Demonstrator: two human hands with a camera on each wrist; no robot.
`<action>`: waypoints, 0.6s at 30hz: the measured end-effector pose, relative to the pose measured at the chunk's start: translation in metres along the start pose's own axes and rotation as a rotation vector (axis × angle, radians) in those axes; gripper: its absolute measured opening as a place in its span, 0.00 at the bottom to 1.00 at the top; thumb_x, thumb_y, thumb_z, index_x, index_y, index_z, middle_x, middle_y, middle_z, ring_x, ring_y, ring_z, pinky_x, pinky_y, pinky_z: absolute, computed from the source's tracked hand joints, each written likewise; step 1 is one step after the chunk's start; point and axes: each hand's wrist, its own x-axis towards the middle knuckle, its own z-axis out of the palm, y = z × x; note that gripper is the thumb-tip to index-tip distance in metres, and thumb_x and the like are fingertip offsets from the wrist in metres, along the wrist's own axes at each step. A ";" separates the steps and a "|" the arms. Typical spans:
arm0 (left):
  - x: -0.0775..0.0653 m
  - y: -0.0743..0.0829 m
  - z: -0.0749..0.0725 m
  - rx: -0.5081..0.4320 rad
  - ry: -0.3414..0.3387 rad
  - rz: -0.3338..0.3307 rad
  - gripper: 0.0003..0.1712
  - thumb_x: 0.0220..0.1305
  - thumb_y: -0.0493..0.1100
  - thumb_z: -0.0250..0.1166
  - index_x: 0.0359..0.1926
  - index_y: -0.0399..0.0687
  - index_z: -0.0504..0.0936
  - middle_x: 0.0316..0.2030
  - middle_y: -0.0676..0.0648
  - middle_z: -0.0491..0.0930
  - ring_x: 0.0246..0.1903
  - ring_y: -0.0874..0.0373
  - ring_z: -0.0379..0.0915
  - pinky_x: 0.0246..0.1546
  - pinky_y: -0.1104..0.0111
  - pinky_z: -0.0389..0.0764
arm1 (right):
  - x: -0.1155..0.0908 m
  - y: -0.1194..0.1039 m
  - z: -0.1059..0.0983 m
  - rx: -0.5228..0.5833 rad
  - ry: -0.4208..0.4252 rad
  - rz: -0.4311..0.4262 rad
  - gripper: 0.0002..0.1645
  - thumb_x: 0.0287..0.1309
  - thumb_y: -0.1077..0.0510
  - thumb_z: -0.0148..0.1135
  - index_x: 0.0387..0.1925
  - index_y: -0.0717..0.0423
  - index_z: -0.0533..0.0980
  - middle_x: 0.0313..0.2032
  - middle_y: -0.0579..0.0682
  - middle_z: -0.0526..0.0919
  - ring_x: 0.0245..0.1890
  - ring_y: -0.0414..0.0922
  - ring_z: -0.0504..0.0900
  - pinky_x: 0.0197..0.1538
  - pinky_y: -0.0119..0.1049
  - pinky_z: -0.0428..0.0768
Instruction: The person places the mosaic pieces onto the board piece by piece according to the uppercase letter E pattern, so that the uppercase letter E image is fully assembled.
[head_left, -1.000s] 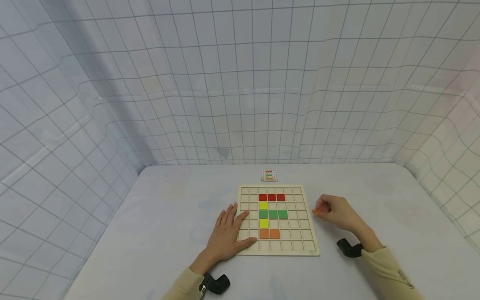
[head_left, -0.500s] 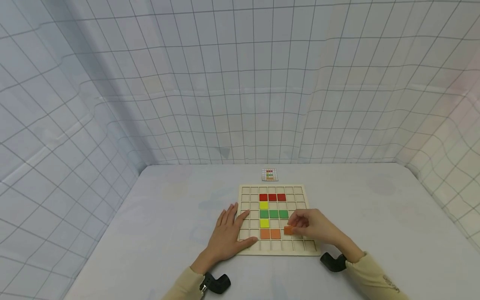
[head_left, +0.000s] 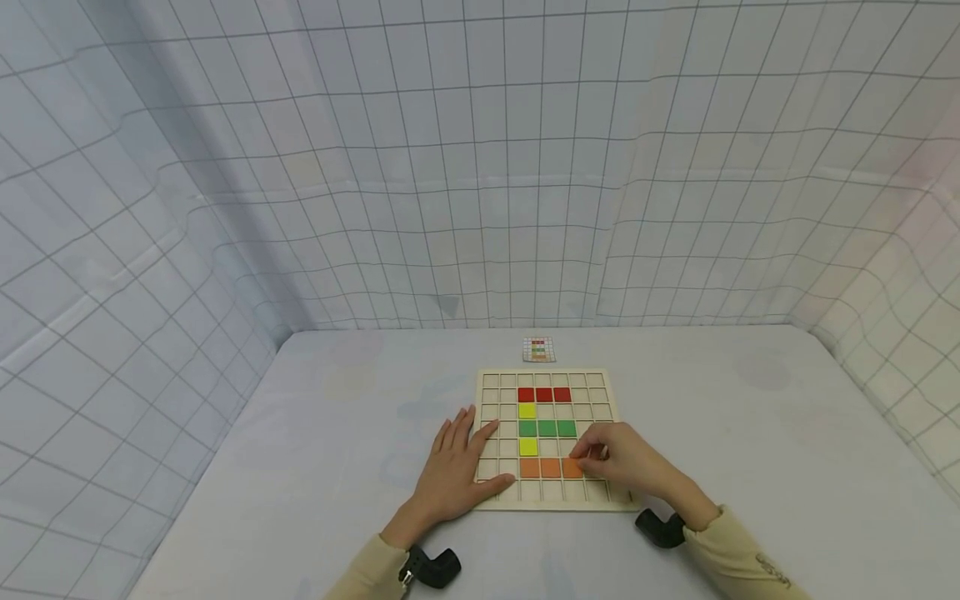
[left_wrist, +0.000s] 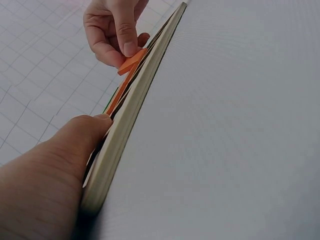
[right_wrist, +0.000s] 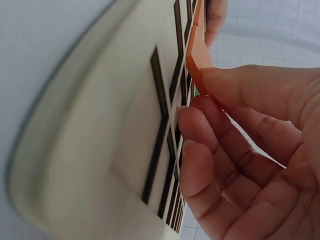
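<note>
My right hand (head_left: pixel 618 454) pinches an orange square tile (left_wrist: pixel 132 61) between thumb and fingers, at the right end of the orange row. In the left wrist view that tile is tilted, one edge raised off the board. My left hand (head_left: pixel 450 475) lies with spread fingers on the left side of the wooden grid board (head_left: pixel 555 504). Two more orange tiles (head_left: pixel 529 468) sit in cells to the left of the pinched one. Farther up the board are a yellow tile (head_left: pixel 528 447), a row of green tiles (head_left: pixel 547 428), another yellow tile (head_left: pixel 527 410) and a row of red tiles (head_left: pixel 543 395).
A small printed card (head_left: pixel 538 350) with a coloured grid pattern lies just behind the board. White table cloth (head_left: pixel 337 433) surrounds the board, and a gridded curtain (head_left: pixel 480 167) rises behind and at both sides. Black wrist devices (head_left: pixel 660 528) stick out from both wrists.
My right hand has come from beside the board leftward over it, bringing the orange tile to the end of the orange row. My left hand has stayed in place.
</note>
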 end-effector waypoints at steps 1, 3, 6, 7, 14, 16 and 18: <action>0.000 0.000 0.000 0.000 -0.001 0.000 0.48 0.58 0.74 0.52 0.71 0.52 0.60 0.71 0.36 0.48 0.71 0.45 0.38 0.68 0.54 0.39 | 0.000 0.000 0.000 -0.003 -0.001 0.000 0.02 0.54 0.63 0.68 0.31 0.55 0.83 0.30 0.37 0.78 0.29 0.36 0.73 0.31 0.31 0.76; 0.000 -0.001 0.000 0.000 -0.003 -0.001 0.48 0.58 0.74 0.52 0.71 0.52 0.60 0.71 0.36 0.48 0.71 0.46 0.37 0.68 0.55 0.39 | 0.000 0.000 0.000 -0.011 0.000 -0.001 0.01 0.54 0.63 0.68 0.30 0.55 0.83 0.29 0.37 0.78 0.29 0.36 0.73 0.31 0.31 0.76; 0.000 0.000 -0.001 -0.001 -0.005 -0.003 0.48 0.58 0.74 0.52 0.71 0.52 0.60 0.71 0.36 0.48 0.71 0.46 0.38 0.68 0.55 0.38 | 0.000 0.000 0.000 -0.027 0.003 -0.005 0.03 0.53 0.64 0.68 0.28 0.53 0.83 0.28 0.37 0.77 0.29 0.35 0.73 0.31 0.30 0.75; -0.001 0.000 -0.001 -0.001 -0.003 -0.002 0.48 0.58 0.74 0.52 0.71 0.52 0.60 0.71 0.36 0.49 0.71 0.45 0.38 0.68 0.54 0.39 | 0.000 0.000 0.000 -0.034 0.006 -0.005 0.04 0.52 0.64 0.69 0.28 0.52 0.83 0.28 0.37 0.77 0.29 0.35 0.73 0.31 0.30 0.75; -0.001 0.000 -0.002 0.004 0.011 0.003 0.47 0.58 0.74 0.53 0.70 0.51 0.61 0.70 0.35 0.50 0.70 0.44 0.39 0.67 0.53 0.40 | 0.000 -0.002 0.000 -0.056 0.008 0.001 0.02 0.51 0.63 0.70 0.28 0.53 0.84 0.28 0.36 0.76 0.29 0.36 0.72 0.31 0.30 0.74; -0.001 0.000 -0.002 0.002 0.019 0.008 0.47 0.58 0.73 0.54 0.70 0.50 0.62 0.70 0.34 0.50 0.70 0.43 0.40 0.67 0.52 0.42 | 0.001 -0.001 0.000 -0.052 0.002 0.011 0.02 0.51 0.63 0.70 0.29 0.53 0.84 0.28 0.36 0.77 0.29 0.36 0.72 0.32 0.30 0.74; -0.001 0.000 -0.002 0.000 0.026 0.013 0.47 0.58 0.73 0.54 0.69 0.50 0.62 0.69 0.34 0.51 0.70 0.43 0.41 0.67 0.51 0.43 | 0.001 0.000 0.000 -0.046 -0.002 0.005 0.02 0.52 0.62 0.70 0.29 0.54 0.83 0.28 0.36 0.77 0.29 0.36 0.73 0.32 0.31 0.75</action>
